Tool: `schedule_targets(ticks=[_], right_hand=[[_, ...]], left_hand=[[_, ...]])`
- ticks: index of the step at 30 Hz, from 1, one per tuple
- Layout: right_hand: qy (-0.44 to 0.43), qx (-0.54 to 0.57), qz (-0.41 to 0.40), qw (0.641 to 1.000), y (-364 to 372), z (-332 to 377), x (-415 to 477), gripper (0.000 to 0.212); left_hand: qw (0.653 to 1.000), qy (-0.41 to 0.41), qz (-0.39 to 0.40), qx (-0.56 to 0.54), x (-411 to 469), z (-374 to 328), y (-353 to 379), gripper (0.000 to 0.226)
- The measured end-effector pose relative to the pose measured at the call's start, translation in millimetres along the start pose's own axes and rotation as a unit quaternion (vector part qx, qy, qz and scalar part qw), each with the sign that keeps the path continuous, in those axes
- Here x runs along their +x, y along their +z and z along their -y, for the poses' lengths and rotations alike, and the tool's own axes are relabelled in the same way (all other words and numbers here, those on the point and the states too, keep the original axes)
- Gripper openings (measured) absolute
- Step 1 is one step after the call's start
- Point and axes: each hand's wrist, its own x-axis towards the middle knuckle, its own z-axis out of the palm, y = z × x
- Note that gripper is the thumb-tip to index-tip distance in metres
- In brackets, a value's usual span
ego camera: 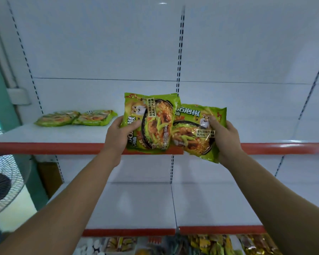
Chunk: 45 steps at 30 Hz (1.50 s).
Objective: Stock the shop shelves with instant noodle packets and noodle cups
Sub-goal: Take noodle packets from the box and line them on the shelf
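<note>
My left hand (121, 134) grips a green instant noodle packet (153, 124) by its left edge, holding it upright in front of the upper shelf (63, 133). My right hand (224, 138) grips a second green noodle packet (193, 133) by its right side, tilted, its left edge tucked behind the first. Both packets hover at the shelf's red front edge (44, 148). Two more green packets (75, 117) lie flat side by side at the shelf's far left.
White back panels with slotted uprights (180, 52) rise behind. A lower white shelf (210, 203) sits below, with colourful snack bags (210, 243) under it. A fan (2, 183) stands at the left beside a teal wall.
</note>
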Motion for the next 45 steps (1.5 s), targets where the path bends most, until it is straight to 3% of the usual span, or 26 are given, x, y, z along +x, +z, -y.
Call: schedule_targets(ticks=[4, 9, 15, 21, 27, 31, 34, 40, 42, 45], right_hand=[[0.029, -0.005, -0.031, 0.999, 39, -15, 40, 0.019], [0.075, -0.03, -0.056, 0.995, 94, -39, 98, 0.018], [0.125, -0.106, -0.063, 0.985, 148, -76, 159, 0.023], [0.117, -0.274, -0.099, 0.949, 162, -96, 202, 0.037], [0.071, -0.442, -0.099, 0.889, 154, -103, 213, 0.056], [0.071, -0.453, -0.091, 0.884, 148, -99, 212, 0.055], [0.081, -0.426, -0.086, 0.897, 140, -92, 206, 0.039], [0.056, -0.461, -0.055, 0.884, 122, -72, 182, 0.03], [0.057, -0.464, -0.048, 0.883, 115, -63, 171, 0.045], [0.038, -0.515, -0.032, 0.856, 100, -47, 151, 0.044]], left_hand=[[0.998, -0.02, -0.053, 0.003, 64, 8, -18, 0.057], [0.994, -0.041, -0.077, 0.06, 144, 25, -37, 0.047], [0.972, -0.057, -0.066, 0.219, 222, 51, -52, 0.048], [0.876, 0.005, -0.007, 0.482, 259, 74, -51, 0.055], [0.796, 0.104, 0.032, 0.595, 267, 78, -54, 0.046], [0.805, 0.097, 0.039, 0.584, 265, 75, -55, 0.044], [0.806, 0.124, 0.033, 0.578, 257, 71, -52, 0.042], [0.849, 0.139, 0.039, 0.508, 223, 51, -30, 0.032], [0.864, 0.133, 0.055, 0.482, 204, 42, -18, 0.025], [0.861, 0.153, 0.085, 0.477, 167, 27, 5, 0.013]])
